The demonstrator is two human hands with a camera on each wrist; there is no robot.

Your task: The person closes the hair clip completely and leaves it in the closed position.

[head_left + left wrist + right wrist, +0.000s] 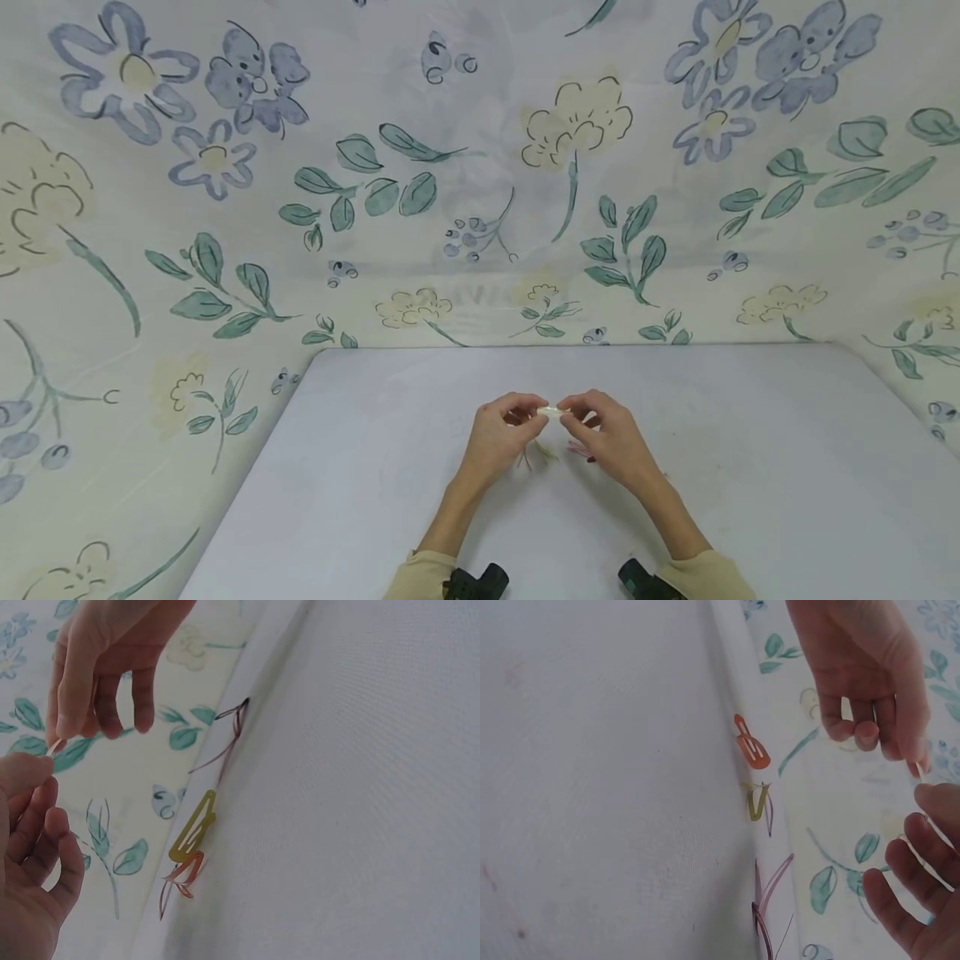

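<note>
Between the fingertips of both hands is a small slender cream piece [551, 412], held up over the table. My left hand [504, 433] pinches one end of it and my right hand [606, 429] pinches the other, thumbs against forefingers. Only a thin pale sliver of the piece [54, 747] shows in the left wrist view, so I cannot tell its exact kind. Below the hands, a yellow-green snap hair clip [195, 829] and an orange hair clip [752, 744] lie on the table. Thin dark red clips [234, 739] lie close by.
The white table [360, 433] runs back to a wall of flower-printed cloth [480, 300], which also hangs along both sides. Black camera mounts [476, 582] sit at both wrists, by the beige sleeves [708, 575].
</note>
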